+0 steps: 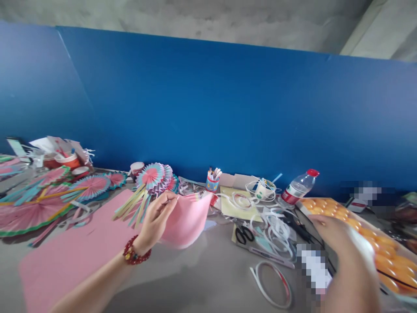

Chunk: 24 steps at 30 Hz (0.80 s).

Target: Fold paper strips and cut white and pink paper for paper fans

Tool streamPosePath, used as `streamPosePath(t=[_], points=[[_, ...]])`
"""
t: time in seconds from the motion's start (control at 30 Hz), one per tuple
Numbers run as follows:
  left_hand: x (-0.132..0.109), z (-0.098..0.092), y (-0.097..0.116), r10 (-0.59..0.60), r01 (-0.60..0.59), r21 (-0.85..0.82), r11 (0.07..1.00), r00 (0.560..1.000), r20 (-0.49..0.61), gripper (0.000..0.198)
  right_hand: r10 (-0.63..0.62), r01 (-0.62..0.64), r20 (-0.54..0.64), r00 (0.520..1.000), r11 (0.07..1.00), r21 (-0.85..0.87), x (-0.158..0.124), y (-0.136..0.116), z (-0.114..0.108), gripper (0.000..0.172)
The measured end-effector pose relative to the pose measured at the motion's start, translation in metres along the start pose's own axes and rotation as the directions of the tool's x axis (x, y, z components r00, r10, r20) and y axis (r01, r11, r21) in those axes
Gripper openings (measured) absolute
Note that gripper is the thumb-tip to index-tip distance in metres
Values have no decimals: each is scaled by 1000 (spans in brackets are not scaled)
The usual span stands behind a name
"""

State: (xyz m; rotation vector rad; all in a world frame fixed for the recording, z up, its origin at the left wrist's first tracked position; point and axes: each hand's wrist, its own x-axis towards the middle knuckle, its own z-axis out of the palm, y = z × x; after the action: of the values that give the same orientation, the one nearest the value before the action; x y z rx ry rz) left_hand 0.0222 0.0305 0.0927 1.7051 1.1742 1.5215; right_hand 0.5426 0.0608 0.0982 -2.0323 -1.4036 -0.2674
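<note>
My left hand (159, 219), with a red beaded bracelet at the wrist, pinches the upper left corner of a curved pink paper piece (187, 221). The piece hangs above the grey table (182, 280). My right hand (330, 230) is over the left part of a sheet of orange domes (381, 243), near black cords; it is smeared by motion and its fingers are mostly hidden. A large pink sheet (81, 252) lies flat beneath and left of my left forearm. Black-handled scissors (244, 235) rest between the hands.
Folded paper rosettes (153, 177) and fans (39, 204) lie at the left. A pencil cup (212, 183) stands near the blue partition (195, 104). White strips (276, 230), a bottle (297, 189), a cutter (272, 256) and a tape loop (288, 289) are right of centre.
</note>
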Motion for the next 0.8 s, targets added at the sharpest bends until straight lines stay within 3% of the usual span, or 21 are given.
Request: streamPosePath(t=[0.07, 0.13, 0.17, 0.2, 0.27, 0.33, 0.37, 0.43, 0.53, 0.67, 0.73, 0.8], points=[[-2, 2, 2, 26, -26, 4, 1000, 999, 46, 20, -30, 32, 106, 994, 999, -14, -5, -17, 2, 10], [-4, 3, 5, 33, -33, 1, 999, 996, 78, 20, -150, 155, 199, 968, 988, -14, -21, -56, 2, 26], [-5, 3, 6, 35, -34, -8, 999, 995, 93, 20, -264, 258, 159, 951, 965, 57, -33, -82, 1, 31], [-6, 3, 7, 37, -35, -22, 999, 993, 110, 20, -413, 392, 118, 903, 904, 169, -46, -111, 1, 33], [-9, 3, 9, 41, -31, -69, 997, 988, 146, 21, -657, 579, 94, 748, 716, 390, -73, -167, 2, 37], [-11, 2, 10, 15, 9, -139, 990, 986, 166, 22, -811, 628, 118, 573, 528, 571, -96, -209, 4, 52], [-12, 2, 10, -12, 42, -174, 984, 985, 171, 21, -848, 622, 135, 513, 476, 621, -105, -223, 6, 58], [-13, 0, 9, -70, 107, -220, 970, 983, 169, 21, -855, 567, 150, 497, 450, 690, -114, -234, 10, 58], [-11, -1, 6, -102, 126, -215, 968, 988, 119, 21, -820, 383, 276, 501, 496, 779, -111, -224, 17, 54], [-5, 2, 2, -131, 141, -222, 965, 990, 59, 24, -820, 236, 372, 434, 502, 832, -105, -209, 24, 55], [-4, 6, 1, -143, 159, -235, 959, 986, 87, 24, -818, 221, 357, 451, 490, 843, -108, -211, 26, 62], [-5, 11, 0, -119, 146, -216, 965, 984, 134, 24, -803, 273, 309, 509, 491, 827, -117, -219, 27, 75]])
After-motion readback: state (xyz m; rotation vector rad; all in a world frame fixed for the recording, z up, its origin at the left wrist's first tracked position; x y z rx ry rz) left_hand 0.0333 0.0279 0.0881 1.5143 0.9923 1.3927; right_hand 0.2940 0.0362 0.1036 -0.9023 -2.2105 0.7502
